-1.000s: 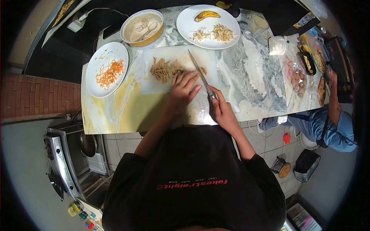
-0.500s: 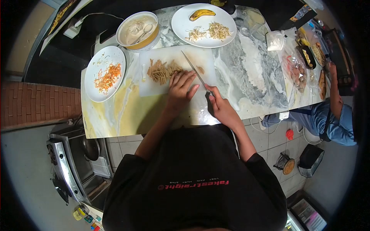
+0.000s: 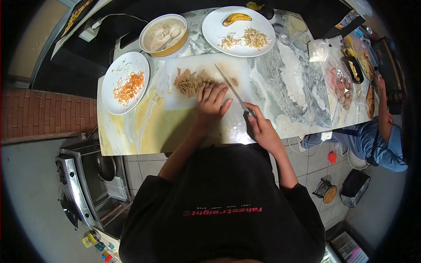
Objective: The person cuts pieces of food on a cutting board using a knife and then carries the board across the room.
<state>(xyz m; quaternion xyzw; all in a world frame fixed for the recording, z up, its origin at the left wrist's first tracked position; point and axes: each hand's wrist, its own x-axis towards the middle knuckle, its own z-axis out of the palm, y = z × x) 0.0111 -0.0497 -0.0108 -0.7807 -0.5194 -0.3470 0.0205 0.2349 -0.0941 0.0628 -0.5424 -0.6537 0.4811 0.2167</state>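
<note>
A white cutting board (image 3: 177, 102) lies on the marble table with a pile of thin brown food strips (image 3: 187, 83) on it. My left hand (image 3: 212, 103) presses on the right end of the pile, fingers close together and bent over it; what lies under the fingers is hidden. In my right hand (image 3: 264, 130) is the dark handle of a kitchen knife (image 3: 232, 86). Its long blade slants up and left across the board, just right of my left fingers. A small brown piece (image 3: 234, 82) lies right of the blade.
Shredded orange bits fill a white plate (image 3: 109, 98) on the left. Behind the board stand a yellow pot (image 3: 179, 46) of pale batter with a spoon and a plate (image 3: 215, 26) with a banana (image 3: 237, 19) and sprouts. Another person (image 3: 372, 138) works at the right.
The knife has drawn back slightly toward me and a little away from my left fingers. My left hand stays on the strips. The whole view has shifted a little.
</note>
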